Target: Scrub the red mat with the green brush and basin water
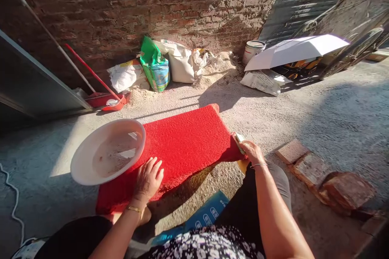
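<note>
A red, shaggy mat is spread over a low support, its near edge hanging down. My left hand rests flat on the mat, fingers stretched out, close to the rim of a pale plastic basin. Murky water with light reflections lies in the basin, which stands on the mat's left end. At the mat's right edge, my right hand is closed around a small whitish-green scrub brush. The brush is pressed against the mat's side, and its underside is mostly hidden.
Against the brick wall stand several sacks, a white bucket and a red dustpan. A white umbrella is at the back right. Bricks lie right of my knee; a blue printed bag is below me.
</note>
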### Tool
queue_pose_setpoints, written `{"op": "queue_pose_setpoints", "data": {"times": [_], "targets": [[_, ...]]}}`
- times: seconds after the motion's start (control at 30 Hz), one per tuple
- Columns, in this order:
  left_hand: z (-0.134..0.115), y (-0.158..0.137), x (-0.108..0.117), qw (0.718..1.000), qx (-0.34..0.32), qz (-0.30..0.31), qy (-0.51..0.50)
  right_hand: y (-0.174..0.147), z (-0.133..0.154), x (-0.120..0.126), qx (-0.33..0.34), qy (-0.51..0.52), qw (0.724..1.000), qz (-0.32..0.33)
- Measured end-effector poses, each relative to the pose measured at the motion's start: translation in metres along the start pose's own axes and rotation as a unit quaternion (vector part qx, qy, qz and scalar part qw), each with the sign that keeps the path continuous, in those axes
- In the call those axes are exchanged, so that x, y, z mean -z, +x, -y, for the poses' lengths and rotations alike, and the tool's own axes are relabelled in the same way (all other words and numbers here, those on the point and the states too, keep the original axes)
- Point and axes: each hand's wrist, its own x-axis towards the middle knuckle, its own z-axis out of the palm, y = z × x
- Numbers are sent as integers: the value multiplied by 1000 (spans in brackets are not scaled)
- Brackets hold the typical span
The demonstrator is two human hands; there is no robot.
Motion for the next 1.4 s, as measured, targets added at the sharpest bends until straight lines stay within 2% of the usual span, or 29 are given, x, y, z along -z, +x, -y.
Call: {"op": "queue_pose_setpoints", "data": {"times": [0.07, 0.1, 0.23, 0.37, 0.43, 0.53, 0.67, 0.77, 0.83, 0.93, 1.0, 1.07, 1.2, 1.3, 1.4], "targets": [[1, 0, -1, 1000, 7, 5, -5, 0, 1, 1, -43, 9, 999, 7], [1, 0, -1, 1000, 10, 9, -7, -1, 0, 1, -52, 10, 999, -10], [2, 0, -1, 999, 15, 28, -5, -18, 0, -10, 4, 54, 994, -97], [2, 1, 1, 999, 15, 37, -4, -52, 4, -31, 63, 80, 992, -73], [2, 1, 2, 999, 19, 36, -11, -65, 6, -35, 55, 54, 996, -52], [2, 1, 2, 999, 26, 37, -20, -72, 7, -27, 10, -3, 1000, -23], [2, 2, 1, 999, 26, 41, -22, -67, 0, -9, -28, -45, 999, -2], [1, 1, 1, 999, 27, 35, -17, -62, -4, -2, -51, -42, 997, -40], [1, 1, 0, 999, 22, 28, -11, -58, -3, -1, -42, -26, 995, -90], [1, 0, -1, 1000, 17, 22, -9, -46, 11, -3, 11, -17, 991, -134], [0, 0, -1, 999, 22, 22, -13, -35, 29, -7, 48, -29, 992, -111], [-3, 1, 1, 999, 27, 23, -12, -22, 53, -16, 93, -72, 991, -59], [-11, 4, 8, 999, 37, 35, -8, -5, 86, -38, 179, -195, 964, 14], [-17, 5, 14, 996, 60, 58, -19, 2, 78, -43, 165, -218, 962, 11], [-21, 6, 17, 994, 78, 74, -27, 12, 51, -35, 93, -188, 977, -39]]}}
